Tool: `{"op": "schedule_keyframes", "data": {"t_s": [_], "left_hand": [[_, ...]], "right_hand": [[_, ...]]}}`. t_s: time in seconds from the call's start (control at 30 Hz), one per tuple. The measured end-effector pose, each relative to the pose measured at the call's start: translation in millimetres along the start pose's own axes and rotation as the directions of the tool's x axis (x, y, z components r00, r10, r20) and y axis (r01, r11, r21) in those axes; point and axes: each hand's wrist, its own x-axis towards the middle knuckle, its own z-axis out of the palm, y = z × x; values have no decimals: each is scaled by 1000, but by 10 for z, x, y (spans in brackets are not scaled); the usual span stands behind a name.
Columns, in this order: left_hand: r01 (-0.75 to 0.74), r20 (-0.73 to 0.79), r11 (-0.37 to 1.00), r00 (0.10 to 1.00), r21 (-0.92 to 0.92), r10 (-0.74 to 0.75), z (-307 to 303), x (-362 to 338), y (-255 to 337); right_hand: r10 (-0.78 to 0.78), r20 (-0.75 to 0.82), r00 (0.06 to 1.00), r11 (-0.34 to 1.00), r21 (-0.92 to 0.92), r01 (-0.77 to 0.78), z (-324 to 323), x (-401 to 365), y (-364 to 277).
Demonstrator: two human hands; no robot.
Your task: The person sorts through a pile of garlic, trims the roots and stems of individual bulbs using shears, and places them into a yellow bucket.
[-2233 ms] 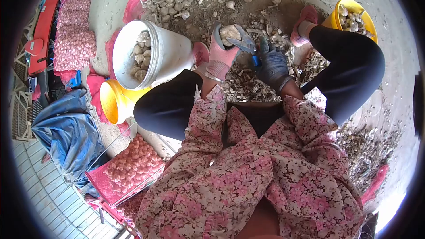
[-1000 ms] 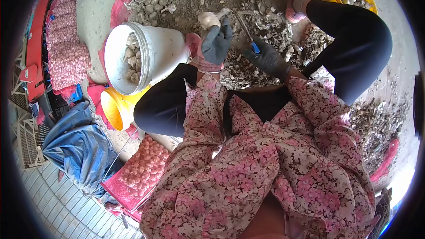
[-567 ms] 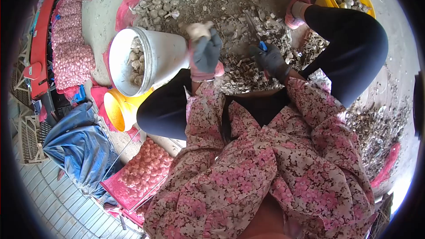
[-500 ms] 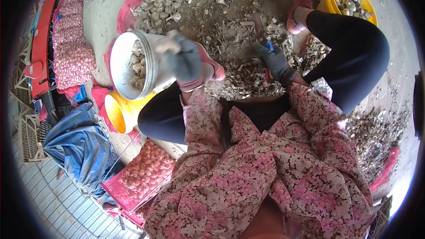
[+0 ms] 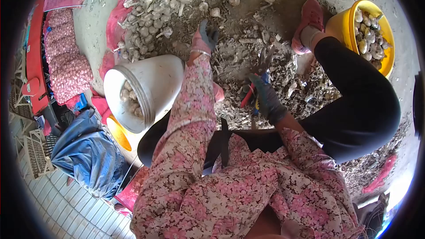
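Ahead and right of the white bucket [image 5: 167,79], the left hand [image 5: 206,39] is loosely open, apparently empty; farther right, the right hand [image 5: 268,99] grips shears [image 5: 248,96], blades forward, presumably clear of the legs. Garlic bulbs [image 5: 152,17] lie ahead of the bucket; its wall retains others.

White bucket [image 5: 166,86]; yellow bucket [image 5: 340,28]. Sleeves [image 5: 188,106] floral, pink and brown on cream. Trousers [image 5: 354,106] black. Tarp [image 5: 88,150] blue. Shoe [image 5: 311,17] pink. Mesh sacks [image 5: 66,64] pinkish red.
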Motion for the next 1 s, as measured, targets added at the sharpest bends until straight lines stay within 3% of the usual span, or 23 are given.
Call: {"op": "schedule_keyframes", "data": {"t_s": [0.03,0.1,0.13,0.17,0.2,0.23,0.27,0.3,0.37,0.4,0.43,0.5,0.53,0.57,0.63,0.67,0.73,0.77,0.8,0.83,0.93,0.97,1.0], "left_hand": [[11,-1,1000,1000,1,-11,72,343,-31],[-120,84,914,992,387,95,207,947,-69],[-112,86,915,993,388,86,340,1078,-47],[8,-68,895,997,446,25,464,1191,-31],[135,-223,865,975,483,-28,569,1253,-25],[142,-222,864,974,483,-36,636,1288,-18],[161,-268,810,963,565,-4,672,1299,-9],[182,-311,747,950,639,35,663,1323,-23],[123,-216,856,976,502,-14,522,1249,-142],[-118,40,893,993,433,112,418,1042,-208],[-336,279,891,926,304,254,339,769,-257],[-378,262,847,919,375,295,156,469,-322],[-506,377,783,847,361,374,-104,541,-428],[-624,486,708,756,331,439,-278,532,-486],[-649,502,714,724,263,473,-373,-31,-498],[-665,516,720,695,198,500,-407,-339,-498],[-678,520,710,682,188,514,-532,-716,-517],[-687,524,703,674,184,521,-602,-898,-523],[-755,524,575,644,316,557,-640,-1106,-504],[-760,523,572,638,308,565,-640,-1358,-472],[-847,618,292,526,445,584,-717,-1877,-434],[-851,615,290,518,438,594,-779,-1919,-448],[-843,621,345,537,412,571,-833,-1947,-463]], "right_hand": [[5,-10,1000,1000,0,-5,15,-6,-43],[73,-75,995,983,175,-59,129,-85,-111],[65,-144,988,977,208,-34,230,-122,-176],[66,-153,986,977,209,-33,180,-119,-133],[-114,-76,991,993,-2,114,172,-148,-174],[-269,39,962,942,-198,272,173,-162,-227],[96,-41,995,995,42,-95,190,-172,-290],[102,-44,994,994,45,-100,164,-148,-283],[19,0,1000,997,-77,-19,119,-112,-227],[-90,55,994,984,-152,97,84,-85,-225],[-96,63,993,983,-149,104,98,-68,-238],[-401,33,916,879,-268,395,136,-72,-246],[-405,42,913,876,-268,401,128,-82,-271],[-498,38,866,750,-482,452,94,-102,-326],[-661,99,744,374,-817,440,40,-172,-445],[-665,105,740,367,-816,446,50,-229,-521],[-679,199,706,74,-939,335,72,-344,-633],[-681,207,703,66,-938,340,54,-352,-615],[-695,266,668,-38,-941,336,31,-347,-599],[-702,327,632,-141,-934,327,31,-375,-568],[-674,395,625,-242,-917,318,93,-604,-570],[-673,442,593,-301,-896,326,90,-656,-543],[-552,419,721,-280,-907,313,144,-801,-578]]}}
